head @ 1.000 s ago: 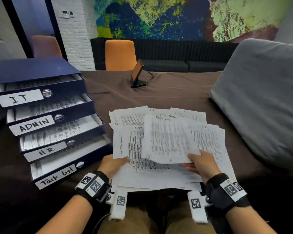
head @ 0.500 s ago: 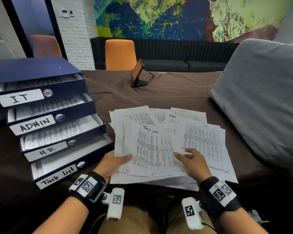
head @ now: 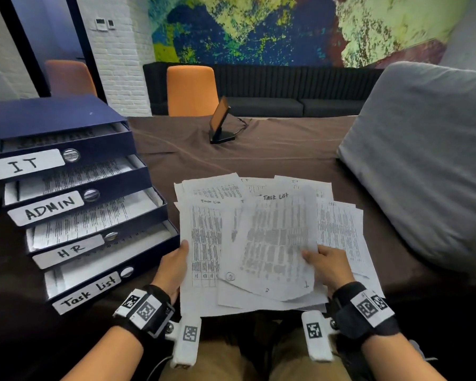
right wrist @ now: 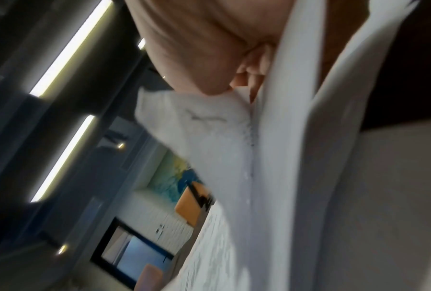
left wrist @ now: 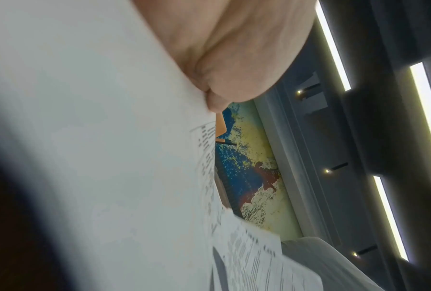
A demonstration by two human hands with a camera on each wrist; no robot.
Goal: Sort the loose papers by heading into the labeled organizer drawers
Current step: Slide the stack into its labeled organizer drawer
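A loose pile of printed papers [head: 338, 232] lies on the brown table in front of me. My left hand [head: 176, 262] grips the pile's left edge, thumb on top; the left wrist view shows that thumb [left wrist: 234, 59] on a sheet [left wrist: 110, 157]. My right hand [head: 324, 262] pinches a sheet headed "Task List" [head: 275, 243], lifted and blurred above the pile; in the right wrist view the fingers [right wrist: 209, 49] hold its edge [right wrist: 209, 128]. The navy organizer [head: 52, 116] stands at the left with four open drawers labelled IT [head: 25, 163], ADMIN [head: 48, 209], HR [head: 69, 251] and Task List [head: 88, 291].
A large grey cushion [head: 423, 160] fills the right side of the table. A small black stand with a screen [head: 220, 122] sits at the far middle. Orange chairs [head: 191, 89] and a dark sofa stand behind the table.
The right hand let go of one sheet onto the pile, then picked up a sheet headed "Task List", now raised and in motion. The left hand has stayed on the pile's left edge.
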